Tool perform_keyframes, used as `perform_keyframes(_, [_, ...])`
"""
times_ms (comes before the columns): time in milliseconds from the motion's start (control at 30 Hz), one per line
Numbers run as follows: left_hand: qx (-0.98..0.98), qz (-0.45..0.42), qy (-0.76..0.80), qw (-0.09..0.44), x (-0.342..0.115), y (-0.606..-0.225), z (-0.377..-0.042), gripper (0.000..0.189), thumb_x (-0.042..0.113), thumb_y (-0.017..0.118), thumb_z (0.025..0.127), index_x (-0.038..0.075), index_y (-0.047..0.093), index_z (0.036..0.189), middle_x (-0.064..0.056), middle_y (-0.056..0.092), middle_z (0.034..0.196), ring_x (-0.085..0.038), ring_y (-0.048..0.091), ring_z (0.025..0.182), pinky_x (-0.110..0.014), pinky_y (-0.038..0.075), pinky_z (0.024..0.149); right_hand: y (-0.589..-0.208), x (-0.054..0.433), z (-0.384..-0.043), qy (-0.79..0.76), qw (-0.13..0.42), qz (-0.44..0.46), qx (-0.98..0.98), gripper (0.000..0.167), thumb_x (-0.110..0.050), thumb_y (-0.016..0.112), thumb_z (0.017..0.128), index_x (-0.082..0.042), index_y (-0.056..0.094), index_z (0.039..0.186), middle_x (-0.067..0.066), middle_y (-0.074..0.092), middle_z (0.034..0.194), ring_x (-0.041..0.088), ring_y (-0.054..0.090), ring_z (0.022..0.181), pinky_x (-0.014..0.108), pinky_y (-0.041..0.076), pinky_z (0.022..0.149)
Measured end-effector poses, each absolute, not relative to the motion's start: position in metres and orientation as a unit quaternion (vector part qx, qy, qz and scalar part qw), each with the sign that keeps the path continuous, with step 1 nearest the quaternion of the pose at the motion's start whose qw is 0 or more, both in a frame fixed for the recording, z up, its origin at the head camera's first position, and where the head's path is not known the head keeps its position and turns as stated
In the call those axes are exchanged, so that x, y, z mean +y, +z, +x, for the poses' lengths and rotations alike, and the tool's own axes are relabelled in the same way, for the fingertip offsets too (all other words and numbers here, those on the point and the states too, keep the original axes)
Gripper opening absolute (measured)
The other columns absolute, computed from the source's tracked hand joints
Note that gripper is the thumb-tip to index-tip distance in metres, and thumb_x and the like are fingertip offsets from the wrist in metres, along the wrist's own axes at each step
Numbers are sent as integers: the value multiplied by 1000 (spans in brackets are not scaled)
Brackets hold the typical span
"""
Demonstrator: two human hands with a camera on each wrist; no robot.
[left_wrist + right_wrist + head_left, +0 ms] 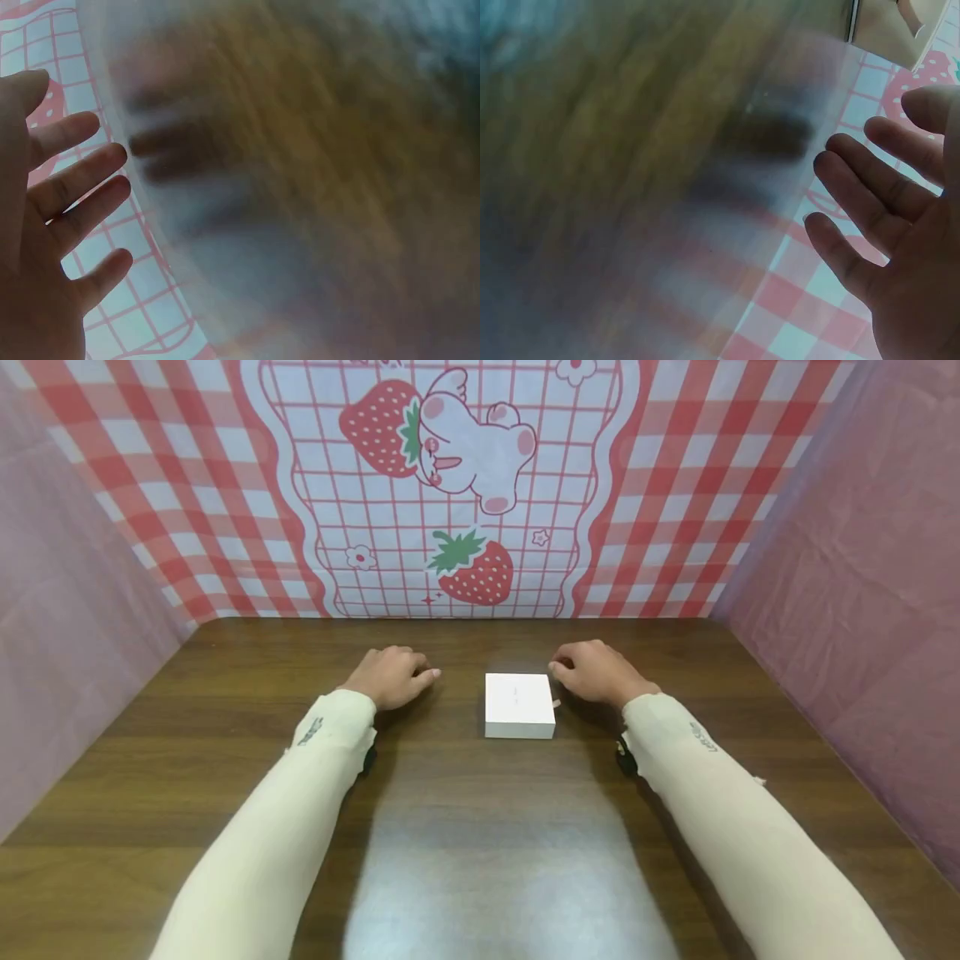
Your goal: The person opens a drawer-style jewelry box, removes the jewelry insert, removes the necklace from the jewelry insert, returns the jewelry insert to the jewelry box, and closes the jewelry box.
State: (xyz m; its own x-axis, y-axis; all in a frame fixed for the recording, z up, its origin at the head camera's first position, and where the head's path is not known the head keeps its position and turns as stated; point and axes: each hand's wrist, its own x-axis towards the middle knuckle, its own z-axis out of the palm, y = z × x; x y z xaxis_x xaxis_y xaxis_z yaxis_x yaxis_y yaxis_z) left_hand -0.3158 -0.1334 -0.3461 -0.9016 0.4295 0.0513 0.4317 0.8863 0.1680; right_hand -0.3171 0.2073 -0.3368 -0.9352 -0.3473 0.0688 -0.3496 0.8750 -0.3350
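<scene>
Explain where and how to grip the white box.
Grip the white box probably by its left and right sides, one hand from each: it lies flat between the left hand and right hand, with a small tab jutting from its right side.

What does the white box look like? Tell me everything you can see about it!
The white box is low and squarish, with a plain front side and tiny grey marks on top, too small to read. It looks like smooth cardboard. A little pinkish tab pokes out on its right. It seems closed and lies flat on the brown table, between the left hand and the right hand, nearer the right. Neither hand touches it.
</scene>
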Motion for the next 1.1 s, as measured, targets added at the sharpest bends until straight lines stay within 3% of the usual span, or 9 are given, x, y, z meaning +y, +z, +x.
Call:
perform_keyframes(333, [-967, -240, -83, -1, -129, -342, -310, 35, 38, 52, 104, 13, 71, 121, -5, 68, 120, -25, 61, 112, -46, 47, 98, -337, 205, -309, 165, -6, 200, -966, 28, -27, 57, 101, -7, 71, 115, 9, 69, 103, 25, 59, 88, 47, 51, 87])
perform_keyframes(567, [-967, -235, -96, -18, -124, -341, -308, 34, 38, 53, 103, 14, 70, 121, -5, 66, 120, -25, 60, 113, -49, 47, 97, -338, 206, -305, 160, -2, 211, -964, 30, -27, 58, 100, -5, 71, 116, 11, 70, 108, 26, 63, 96, 50, 50, 92])
perform_keyframes(1100, [-960, -248, -118, -47, -112, -336, -301, 34, 36, 53, 104, 14, 70, 123, -5, 64, 124, -25, 58, 117, -48, 45, 100, -334, 208, -299, 170, -12, 207, -963, 31, -27, 59, 100, -5, 71, 117, 11, 70, 110, 26, 61, 96, 49, 50, 93])
